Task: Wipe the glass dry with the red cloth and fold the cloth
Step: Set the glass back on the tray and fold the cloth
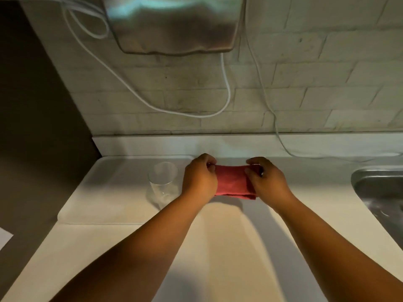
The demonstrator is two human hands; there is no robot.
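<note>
A red cloth (pixel 232 181), folded into a small rectangle, is held just above the white counter between both hands. My left hand (pixel 199 178) pinches its left edge and my right hand (pixel 267 178) pinches its right edge near the top corner. A clear empty glass (pixel 163 184) stands upright on the white tray (pixel 98 192), just left of my left hand and apart from the cloth.
A steel sink (pixel 383 192) lies at the right edge of the counter. White cables (pixel 226 94) hang down the brick wall from a metal unit (pixel 174 25) overhead. A dark panel (pixel 32 105) bounds the left side.
</note>
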